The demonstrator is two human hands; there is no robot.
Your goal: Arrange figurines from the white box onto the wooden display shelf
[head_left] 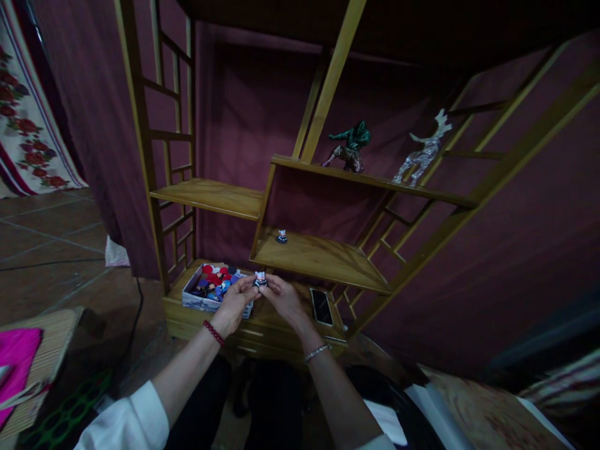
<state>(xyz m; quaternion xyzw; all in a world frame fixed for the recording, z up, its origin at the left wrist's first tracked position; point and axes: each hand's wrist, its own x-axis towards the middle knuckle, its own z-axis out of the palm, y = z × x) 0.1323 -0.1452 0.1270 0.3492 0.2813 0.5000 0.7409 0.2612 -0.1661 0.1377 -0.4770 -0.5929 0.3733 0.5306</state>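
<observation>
Between the fingertips of both hands I hold a small figurine point(260, 280) with a pale, eared head and a dark base. My left hand point(235, 301) is closed on its left side, and my right hand point(283, 296) grips it from the right. Just left of my hands, a box point(206, 304) full of red, blue and purple figurines stands on the bottom shelf. A similar small figurine point(282, 236) sits upright on the middle shelf point(323, 257), above and beyond my hands.
A phone point(321, 306) lies right of my hands on the bottom level. Higher up stand a crouching green-topped figure point(350, 147) and a clear deer figurine point(424, 150). The left shelf point(210, 196) and wooden posts frame the space. A low table point(51, 340) is at left.
</observation>
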